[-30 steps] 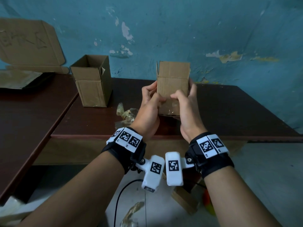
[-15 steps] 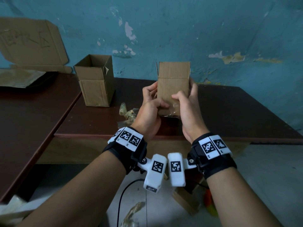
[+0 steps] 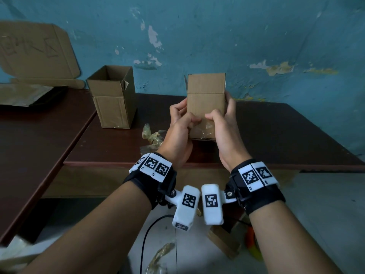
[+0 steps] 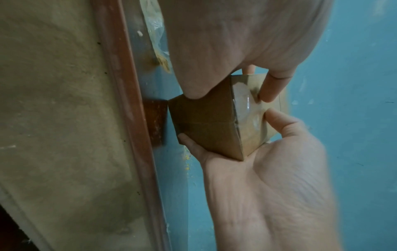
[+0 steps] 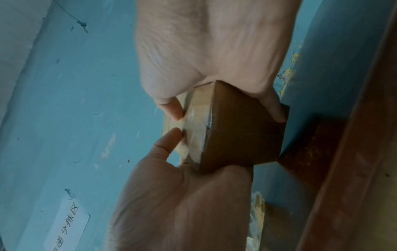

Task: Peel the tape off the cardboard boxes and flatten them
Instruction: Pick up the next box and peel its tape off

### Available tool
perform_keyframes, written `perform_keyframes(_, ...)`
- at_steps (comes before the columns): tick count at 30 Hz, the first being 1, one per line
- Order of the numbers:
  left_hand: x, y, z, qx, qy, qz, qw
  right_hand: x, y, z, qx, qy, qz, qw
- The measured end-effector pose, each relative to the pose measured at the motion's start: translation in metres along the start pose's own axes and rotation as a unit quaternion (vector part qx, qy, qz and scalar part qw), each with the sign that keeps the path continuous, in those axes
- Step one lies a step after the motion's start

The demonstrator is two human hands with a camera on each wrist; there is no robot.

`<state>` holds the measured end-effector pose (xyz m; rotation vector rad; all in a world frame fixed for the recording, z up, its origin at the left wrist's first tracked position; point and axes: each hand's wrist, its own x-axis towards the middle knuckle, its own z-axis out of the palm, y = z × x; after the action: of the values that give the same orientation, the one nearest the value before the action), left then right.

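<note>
Behind the brown desk (image 3: 276, 135) rose a peeling blue wall. Small box (image 3: 205, 101) was held upright above the desk's near edge, long axis vertical, open end up. Left hand (image 3: 180, 133) gripped its left side, right hand (image 3: 225, 131) its right; both equally near. Clear tape (image 4: 247, 108) wrapped the box's lower front & bottom edge, right under both thumb tips, w/ thumbs almost meeting. Any lifted tape edge couldn't be made out; box's far side hidden. Second box (image 3: 113, 97) stood open at far left, tape scraps (image 3: 153, 135) beside the left hand.
</note>
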<state>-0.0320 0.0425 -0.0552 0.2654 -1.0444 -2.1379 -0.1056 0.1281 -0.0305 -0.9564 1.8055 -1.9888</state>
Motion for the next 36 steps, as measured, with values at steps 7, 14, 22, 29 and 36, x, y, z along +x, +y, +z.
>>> perform_keyframes(7,0.003,0.000,-0.002,0.000,0.021,0.002,1.000,-0.002,-0.005,0.005,-0.017,-0.018,-0.004,1.000)
perform_keyframes(14,0.003,0.004,-0.002,0.004,0.019,-0.008,1.000,-0.005,-0.008,0.007,-0.015,-0.015,-0.001,1.000)
perform_keyframes(22,0.002,0.005,0.002,0.014,0.021,-0.004,1.000,-0.002,-0.002,0.005,-0.014,0.000,-0.002,1.000)
perform_keyframes(29,-0.003,0.000,0.001,0.054,0.007,0.021,0.998,0.002,0.005,0.001,-0.005,0.003,0.005,1.000)
perform_keyframes(36,-0.002,0.000,0.005,0.047,0.014,0.017,0.999,0.002,0.006,-0.001,-0.001,0.014,0.000,1.000)
